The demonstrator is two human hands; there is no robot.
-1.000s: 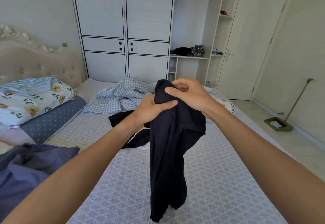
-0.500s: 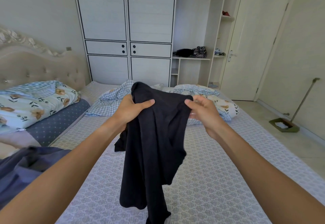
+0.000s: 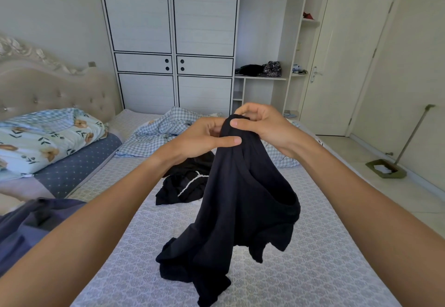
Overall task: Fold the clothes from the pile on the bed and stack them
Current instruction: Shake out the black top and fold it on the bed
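Garment (image 3: 240, 200) hangs over the bed (image 3: 313, 270) from both hands, left hand (image 3: 204, 138) and right hand (image 3: 262, 126) pinching its bunched top edge side by side, whereas 0.5 s ago they held it spread apart; lower end now bunches on the bed.

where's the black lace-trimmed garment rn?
Head view: black lace-trimmed garment lies crumpled mid-bed on the grey patterned bedspread, behind the held dark garment.
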